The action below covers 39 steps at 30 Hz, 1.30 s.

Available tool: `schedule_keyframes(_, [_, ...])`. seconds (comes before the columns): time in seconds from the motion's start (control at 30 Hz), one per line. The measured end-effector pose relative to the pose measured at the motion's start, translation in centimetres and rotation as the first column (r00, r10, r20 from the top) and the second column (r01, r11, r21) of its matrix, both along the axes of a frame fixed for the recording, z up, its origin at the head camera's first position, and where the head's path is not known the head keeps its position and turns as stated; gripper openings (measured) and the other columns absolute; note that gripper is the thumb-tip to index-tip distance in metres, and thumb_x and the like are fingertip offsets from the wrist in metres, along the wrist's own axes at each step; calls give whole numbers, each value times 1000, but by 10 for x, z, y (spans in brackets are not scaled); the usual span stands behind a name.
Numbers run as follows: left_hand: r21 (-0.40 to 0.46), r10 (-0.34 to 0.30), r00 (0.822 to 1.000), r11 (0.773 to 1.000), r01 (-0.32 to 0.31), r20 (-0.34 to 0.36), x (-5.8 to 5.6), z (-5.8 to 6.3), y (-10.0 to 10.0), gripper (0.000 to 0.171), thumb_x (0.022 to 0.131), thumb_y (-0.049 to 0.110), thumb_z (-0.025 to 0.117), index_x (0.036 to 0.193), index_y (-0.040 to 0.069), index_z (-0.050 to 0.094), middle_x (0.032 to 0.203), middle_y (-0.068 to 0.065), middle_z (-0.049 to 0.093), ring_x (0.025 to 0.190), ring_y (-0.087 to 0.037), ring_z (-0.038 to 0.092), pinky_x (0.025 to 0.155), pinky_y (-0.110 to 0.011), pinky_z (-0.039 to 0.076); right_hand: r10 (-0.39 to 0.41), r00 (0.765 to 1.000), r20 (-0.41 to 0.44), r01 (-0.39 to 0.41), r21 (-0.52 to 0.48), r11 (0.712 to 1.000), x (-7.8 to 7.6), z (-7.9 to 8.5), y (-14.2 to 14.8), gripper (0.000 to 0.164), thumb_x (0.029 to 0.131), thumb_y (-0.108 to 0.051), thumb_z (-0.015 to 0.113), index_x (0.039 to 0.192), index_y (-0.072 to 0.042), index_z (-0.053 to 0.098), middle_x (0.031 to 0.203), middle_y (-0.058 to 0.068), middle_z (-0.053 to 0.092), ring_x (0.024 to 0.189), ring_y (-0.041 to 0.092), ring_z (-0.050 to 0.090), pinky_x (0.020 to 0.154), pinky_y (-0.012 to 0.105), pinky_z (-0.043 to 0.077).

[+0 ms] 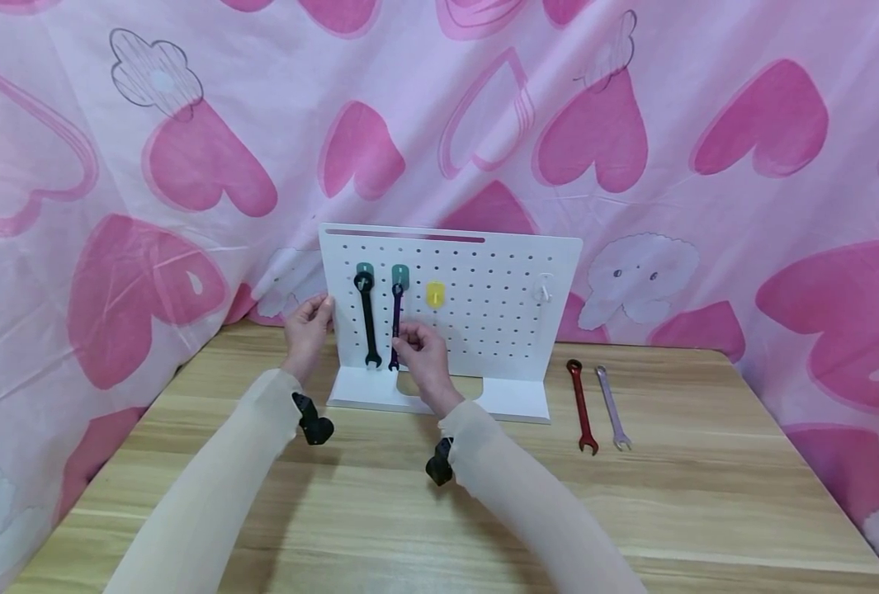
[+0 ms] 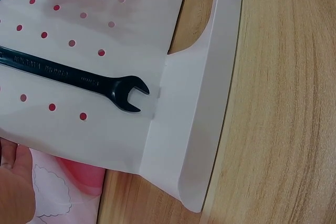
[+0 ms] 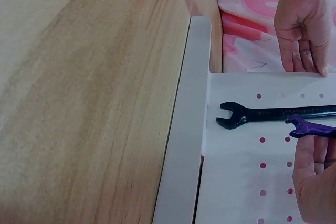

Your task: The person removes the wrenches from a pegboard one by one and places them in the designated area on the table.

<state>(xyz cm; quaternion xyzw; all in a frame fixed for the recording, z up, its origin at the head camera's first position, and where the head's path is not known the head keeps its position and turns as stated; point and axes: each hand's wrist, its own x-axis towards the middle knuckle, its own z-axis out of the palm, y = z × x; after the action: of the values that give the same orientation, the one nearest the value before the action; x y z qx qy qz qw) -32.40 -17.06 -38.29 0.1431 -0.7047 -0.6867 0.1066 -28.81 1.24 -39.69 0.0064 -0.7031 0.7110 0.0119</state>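
A white pegboard [image 1: 498, 318] stands upright on its base. My left hand [image 1: 307, 334] grips its left edge, with fingers behind the board in the right wrist view. A black combination wrench [image 1: 368, 322] hangs by its ring end from a green hook [image 1: 365, 269]. Beside it, a thinner purple combination wrench [image 1: 396, 318] has its ring end at a second green hook [image 1: 400, 272]. My right hand [image 1: 426, 363] pinches the lower part of the purple wrench. The left wrist view shows the open-ended jaws of both wrenches pointing toward the base.
A yellow hook [image 1: 435, 294] and a clear hook [image 1: 543, 287] are on the board. To its right, a red wrench [image 1: 582, 408] and a silver wrench [image 1: 613, 408] lie on the wooden table [image 1: 706, 495]. A pink heart-patterned cloth [image 1: 424, 82] hangs behind.
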Motion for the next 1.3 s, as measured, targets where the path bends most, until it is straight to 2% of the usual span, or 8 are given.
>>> schedule_keyframes(0.47, [-5,11,1000,1000,-11,-15,-2,-3,0,40,96,35,52,127,10,56,130,-9,55,115,-19,53,103,-33,44,45,999,1,-45,-26,999,7,2,2,20,89,-2,61,108,-8,64,92,3,60,81,12,56,77,28,57])
schedule_keyframes(1.03, [-8,-4,1000,1000,4,-1,-1,0,0,41,96,37,50,127,12,56,130,-6,54,117,-17,52,101,-27,45,64,998,17,-63,-33,997,13,6,5,22,89,-6,63,111,-9,63,94,5,62,83,12,58,79,29,57])
schedule_keyframes(1.3, [20,2,1000,1000,-3,8,0,2,1,40,96,36,51,127,12,56,130,-5,54,117,-16,52,101,-27,45,81,996,32,-79,-69,994,18,11,4,24,88,-4,64,111,-9,62,92,2,60,82,11,58,76,27,57])
